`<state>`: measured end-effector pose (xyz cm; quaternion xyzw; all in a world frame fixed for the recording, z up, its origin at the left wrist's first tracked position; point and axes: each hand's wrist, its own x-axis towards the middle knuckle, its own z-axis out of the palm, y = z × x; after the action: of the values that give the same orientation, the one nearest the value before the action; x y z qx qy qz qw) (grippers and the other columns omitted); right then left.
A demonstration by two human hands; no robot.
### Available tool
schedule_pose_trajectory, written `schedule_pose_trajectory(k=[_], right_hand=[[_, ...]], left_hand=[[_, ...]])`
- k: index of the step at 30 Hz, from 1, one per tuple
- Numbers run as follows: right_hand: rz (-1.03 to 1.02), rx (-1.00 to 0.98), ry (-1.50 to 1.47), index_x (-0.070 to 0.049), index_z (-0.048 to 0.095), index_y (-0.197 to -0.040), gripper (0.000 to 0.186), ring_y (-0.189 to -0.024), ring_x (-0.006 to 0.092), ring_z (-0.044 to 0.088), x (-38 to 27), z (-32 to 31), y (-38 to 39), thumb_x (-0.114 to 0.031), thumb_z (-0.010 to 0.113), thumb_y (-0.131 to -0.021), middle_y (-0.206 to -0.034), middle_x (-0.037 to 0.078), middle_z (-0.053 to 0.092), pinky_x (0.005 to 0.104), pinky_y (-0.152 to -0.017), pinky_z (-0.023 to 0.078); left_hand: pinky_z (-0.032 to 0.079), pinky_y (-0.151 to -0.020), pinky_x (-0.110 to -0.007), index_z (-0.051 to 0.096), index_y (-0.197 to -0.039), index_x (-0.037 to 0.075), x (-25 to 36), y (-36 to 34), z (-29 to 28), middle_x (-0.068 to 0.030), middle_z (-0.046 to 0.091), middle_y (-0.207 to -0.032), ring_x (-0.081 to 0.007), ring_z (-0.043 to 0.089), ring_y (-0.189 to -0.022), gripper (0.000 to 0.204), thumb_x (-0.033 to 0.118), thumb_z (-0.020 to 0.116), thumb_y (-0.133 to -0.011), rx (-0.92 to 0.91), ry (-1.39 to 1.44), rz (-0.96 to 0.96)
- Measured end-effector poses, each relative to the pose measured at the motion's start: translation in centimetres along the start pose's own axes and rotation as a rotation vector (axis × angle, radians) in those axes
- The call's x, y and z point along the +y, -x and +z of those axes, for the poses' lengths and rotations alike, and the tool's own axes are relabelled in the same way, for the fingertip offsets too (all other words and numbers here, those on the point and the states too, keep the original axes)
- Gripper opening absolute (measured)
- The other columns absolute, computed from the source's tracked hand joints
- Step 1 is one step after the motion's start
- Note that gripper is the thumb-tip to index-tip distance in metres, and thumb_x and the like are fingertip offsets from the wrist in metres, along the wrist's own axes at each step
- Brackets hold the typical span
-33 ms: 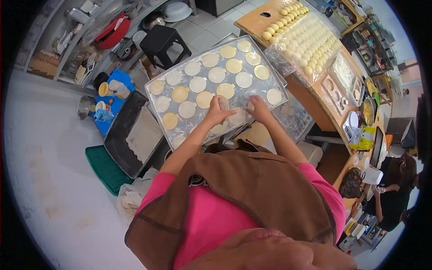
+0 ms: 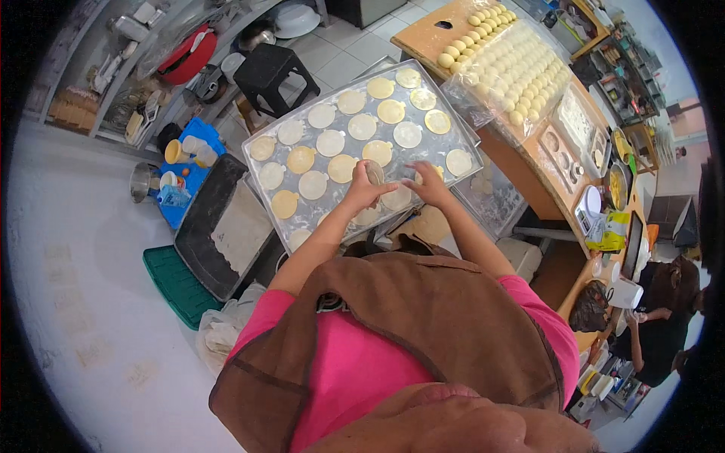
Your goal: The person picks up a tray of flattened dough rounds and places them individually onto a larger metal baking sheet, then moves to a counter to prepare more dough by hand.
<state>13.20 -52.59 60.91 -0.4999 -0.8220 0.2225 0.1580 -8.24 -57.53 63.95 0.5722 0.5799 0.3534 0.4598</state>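
A large metal tray point(image 2: 343, 130) lies in front of me, dusted with white powder. Rows of flat, pale dough discs point(image 2: 330, 143) cover it, several with a small tab at the edge. Over the tray's near part, my left hand point(image 2: 365, 189) curls around a small round brownish thing point(image 2: 374, 173), partly hidden by the fingers. To its right, my right hand point(image 2: 430, 185) reaches over the tray with its fingers stretched out and slightly blurred; I see nothing held in it. Just below and between the hands lies another dough disc point(image 2: 396, 198).
On the wooden table point(image 2: 521, 166) at right, dough balls point(image 2: 521, 79) sit in rows, many under clear plastic. A black stool point(image 2: 273, 75) stands beyond the tray. At left are a black bin point(image 2: 198, 230) and green lid point(image 2: 177, 287). Another person point(image 2: 661, 317) works far right.
My right hand has shifted slightly left, its fingers stretching toward the left hand. The left hand keeps its hold on the round thing, nearly still.
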Motion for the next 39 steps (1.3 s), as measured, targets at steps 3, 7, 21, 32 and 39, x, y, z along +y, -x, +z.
schedule_pose_trajectory(k=[3,7,21,32,39], right_hand=[[0.068,-0.158,-0.787,-0.007,0.056,-0.115,0.037,-0.104,0.0213,0.056,-3.5,0.7,-0.2,-0.026,0.064,-0.084,-0.112,0.009,0.057,0.0349,-0.087,0.045],[0.308,-0.300,-1.298,-0.006,0.051,-0.118,0.038,-0.097,0.0159,0.059,-4.8,0.0,0.3,-0.027,0.060,-0.089,-0.106,0.004,0.059,0.0309,-0.082,0.047],[0.671,0.071,-1.880,-0.020,0.032,-0.130,0.053,-0.108,0.0287,0.057,-0.2,-3.5,-2.7,0.002,0.054,-0.086,-0.119,0.009,0.051,0.0481,-0.083,0.049],[0.070,-0.039,-0.231,-0.004,0.063,-0.101,0.020,-0.077,0.0218,0.061,11.0,-7.4,-9.7,-0.010,0.061,-0.082,-0.087,0.013,0.065,0.0345,-0.071,0.047],[-0.051,-0.247,-0.080,-0.006,0.064,-0.104,0.024,-0.094,0.0285,0.060,10.7,-5.7,-11.3,-0.008,0.063,-0.079,-0.101,0.015,0.064,0.0374,-0.083,0.046]], left_hand=[[0.040,-0.093,-0.043,0.030,-0.129,0.008,-0.9,-0.5,1.7,-0.0221,0.040,-0.118,-0.0341,0.046,-0.108,0.093,0.028,0.084,-0.056,0.078,0.063,-0.034],[0.041,-0.094,-0.042,0.030,-0.130,0.007,-1.1,-0.9,2.7,-0.0193,0.037,-0.123,-0.0333,0.043,-0.116,0.088,0.025,0.080,-0.060,0.022,-0.285,0.210],[0.046,-0.061,-0.036,0.050,-0.103,0.015,-6.3,-1.8,0.6,-0.0016,0.052,-0.090,-0.0155,0.052,-0.076,0.030,0.026,0.067,-0.081,0.165,1.122,-0.362],[0.043,-0.060,-0.033,0.059,-0.089,0.016,-8.5,2.5,-2.8,-0.0020,0.061,-0.079,-0.0172,0.054,-0.064,0.017,0.032,0.054,-0.085,0.174,1.539,-0.350],[0.040,-0.056,-0.031,0.057,-0.095,0.016,-7.4,3.6,-3.5,-0.0001,0.061,-0.084,-0.0140,0.052,-0.063,0.016,0.028,0.056,-0.084,0.284,1.509,-0.341]])
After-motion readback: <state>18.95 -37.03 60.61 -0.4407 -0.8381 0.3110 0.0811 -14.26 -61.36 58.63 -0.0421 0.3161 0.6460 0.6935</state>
